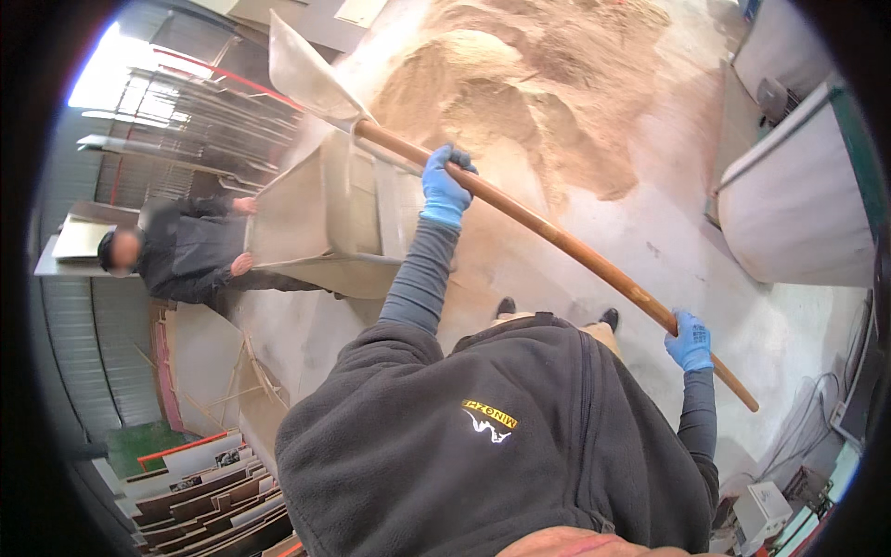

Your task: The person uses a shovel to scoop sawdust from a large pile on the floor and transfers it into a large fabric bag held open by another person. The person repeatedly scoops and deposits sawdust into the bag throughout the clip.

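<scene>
My left hand (445, 186), in a blue glove, grips the upper part of a long wooden shovel handle near the blade. Lower on the same handle, close to its end, my right hand (689, 342) is wrapped round the wood, also gloved in blue. The shovel (557, 232) slants across in front of me, its broad pale blade (311, 72) raised at the upper left. Beneath and beside the blade is a large beige open-topped container (295, 206), perhaps a sack or bin. A co-worker (190, 243) in dark clothes holds its edge with both hands.
A big heap of tan, sawdust-like material (520, 88) spreads over the pale floor ahead. Large whitish bulging bags (798, 195) stand at the right. Stacked boards (213, 501) lie at the lower left, and cables (807, 418) run along the right side.
</scene>
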A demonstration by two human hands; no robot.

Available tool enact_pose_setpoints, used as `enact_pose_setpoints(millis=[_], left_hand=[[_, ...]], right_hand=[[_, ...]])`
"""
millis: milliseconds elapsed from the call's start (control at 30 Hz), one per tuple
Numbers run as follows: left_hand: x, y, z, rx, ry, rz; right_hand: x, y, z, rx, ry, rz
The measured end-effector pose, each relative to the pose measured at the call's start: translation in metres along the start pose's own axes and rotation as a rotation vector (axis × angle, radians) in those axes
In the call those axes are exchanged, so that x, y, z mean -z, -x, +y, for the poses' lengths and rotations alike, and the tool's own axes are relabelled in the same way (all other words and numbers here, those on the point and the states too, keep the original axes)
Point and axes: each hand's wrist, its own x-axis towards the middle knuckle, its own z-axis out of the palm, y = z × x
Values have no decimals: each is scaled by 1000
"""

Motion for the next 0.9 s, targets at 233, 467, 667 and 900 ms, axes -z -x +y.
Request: enact_pose_setpoints(millis=[233, 467, 667, 900], left_hand=[[-37, -17, -129, 229, 127, 48], [-40, 16, -342, 721, 37, 323], [-73, 23, -411, 1091, 341, 185], [-95, 81, -488, 1301, 301, 267]], right_hand=[[48, 42, 74, -2, 255, 141], [114, -8, -3, 42, 695, 242], [264, 19, 0, -106, 561, 545], [399, 143, 58, -198, 605, 1234]])
